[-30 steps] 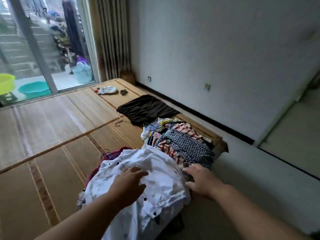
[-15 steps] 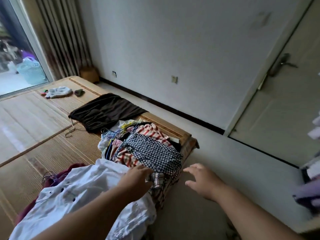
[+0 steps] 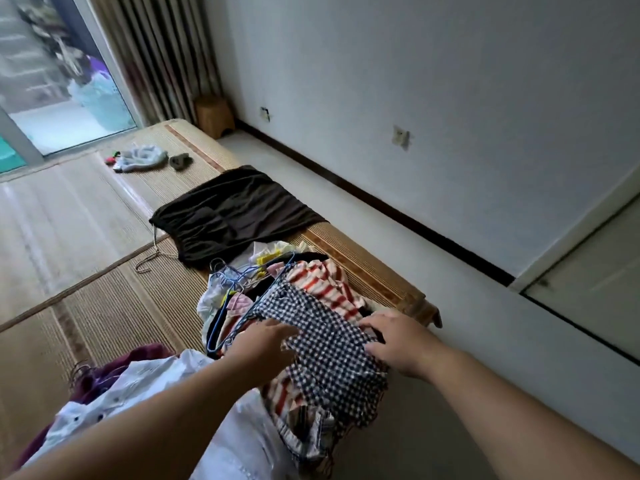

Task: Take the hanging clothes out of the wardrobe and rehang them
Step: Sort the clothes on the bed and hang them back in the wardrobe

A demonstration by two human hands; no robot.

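Note:
A heap of clothes on hangers lies at the corner of a mat-covered bed (image 3: 104, 306). On top is a black-and-white checked garment (image 3: 325, 344), over a red-and-white striped one (image 3: 322, 285). My left hand (image 3: 263, 344) rests on the checked garment's left edge, fingers spread. My right hand (image 3: 398, 341) lies on its right edge; whether its fingers pinch the cloth I cannot tell. Blue wire hangers (image 3: 235, 275) stick out of the heap. A white buttoned shirt (image 3: 138, 393) lies nearer me over a maroon garment (image 3: 104, 372).
A dark brown garment (image 3: 235, 213) on a hanger lies spread farther along the bed. Small cloth items (image 3: 142, 157) sit near the far end. A wooden stool (image 3: 213, 116) stands by the curtain. White wall and a door (image 3: 588, 289) are on the right.
The view has turned back toward the bed. My left hand left the white shirt and both hands moved forward onto the checked garment.

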